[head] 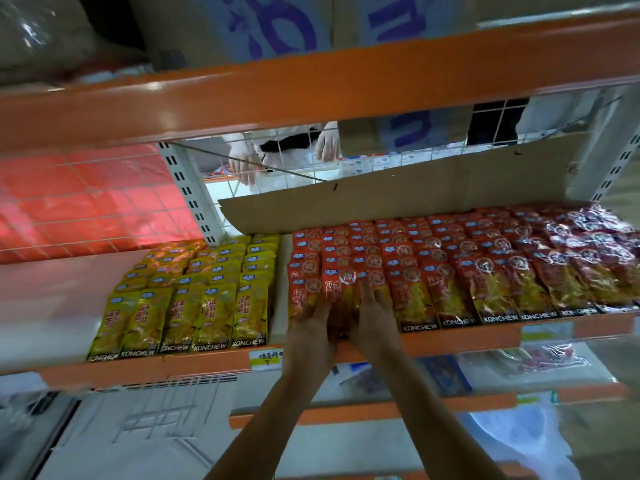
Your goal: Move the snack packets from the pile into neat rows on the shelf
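your left hand and right hand lie flat, fingers straight, pressing red packets; their long axis runs front to back on the shelf.

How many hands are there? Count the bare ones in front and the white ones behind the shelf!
Bare hands, left hand and right hand, on the red packets: 2
White hands behind the shelf: 2
Total: 4

Red snack packets lie in overlapping rows on the shelf.
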